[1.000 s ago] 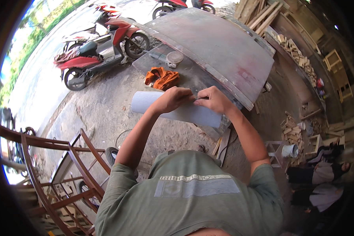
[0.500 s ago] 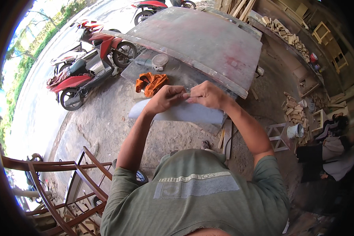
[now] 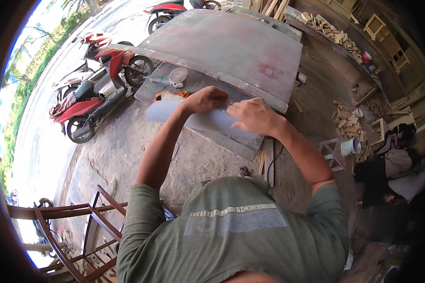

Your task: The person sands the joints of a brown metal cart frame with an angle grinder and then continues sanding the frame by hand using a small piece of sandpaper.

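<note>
Sheet (image 3: pixel 208 120), pale and curling, held up in front of the chest over the near edge of a big worn table (image 3: pixel 236 47) | left hand (image 3: pixel 208 99) closed on its top edge | right hand (image 3: pixel 252 115) pinching same edge just beside | orange cloth (image 3: pixel 163 95) behind sheet | red scooter (image 3: pixel 94 92) far left | wooden frame (image 3: pixel 75 226) near left

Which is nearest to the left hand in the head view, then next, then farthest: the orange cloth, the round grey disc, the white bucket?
From the left hand:
1. Orange cloth, just to its left on the bench.
2. Round grey disc, farther up the bench, above the cloth.
3. White bucket, far right on the ground.
</note>
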Demonstrator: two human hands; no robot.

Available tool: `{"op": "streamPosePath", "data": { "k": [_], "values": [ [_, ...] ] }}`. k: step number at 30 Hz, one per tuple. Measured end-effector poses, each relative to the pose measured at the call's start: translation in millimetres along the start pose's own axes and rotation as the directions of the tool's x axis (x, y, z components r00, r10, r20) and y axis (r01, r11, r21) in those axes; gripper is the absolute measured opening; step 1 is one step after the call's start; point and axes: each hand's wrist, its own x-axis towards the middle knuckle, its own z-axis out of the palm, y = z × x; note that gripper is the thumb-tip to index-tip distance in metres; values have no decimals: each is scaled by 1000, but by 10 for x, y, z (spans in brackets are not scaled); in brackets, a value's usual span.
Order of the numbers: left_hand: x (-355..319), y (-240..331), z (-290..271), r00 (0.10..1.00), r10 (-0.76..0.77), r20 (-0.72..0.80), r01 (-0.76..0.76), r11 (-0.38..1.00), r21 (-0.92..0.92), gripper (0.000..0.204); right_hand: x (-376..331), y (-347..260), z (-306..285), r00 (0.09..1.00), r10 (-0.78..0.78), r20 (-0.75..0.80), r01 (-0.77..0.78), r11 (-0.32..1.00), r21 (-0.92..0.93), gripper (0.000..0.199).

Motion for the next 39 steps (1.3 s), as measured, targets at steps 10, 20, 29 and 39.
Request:
{"op": "streamPosePath", "data": {
  "k": [10,20,29,39],
  "values": [
    [536,90,161,879,387,-279,-247,869,429,41,-132,790,-419,951,308,-9,-253,799,545,32],
    [647,463,539,941,160,-297,-221,958,-184,46,-386,1307,-365,809,557,-189,-138,491,860,25],
    [1239,-23,-146,660,382,-647,-37,877,480,48,-1842,2274,-936,-434,641,-633,230,758,610,20],
    [2349,-800,-116,732,347,-586,281,629,725,89,-2462,1260,1148,-176,966,188,764,14,645,22]
  ]
}}
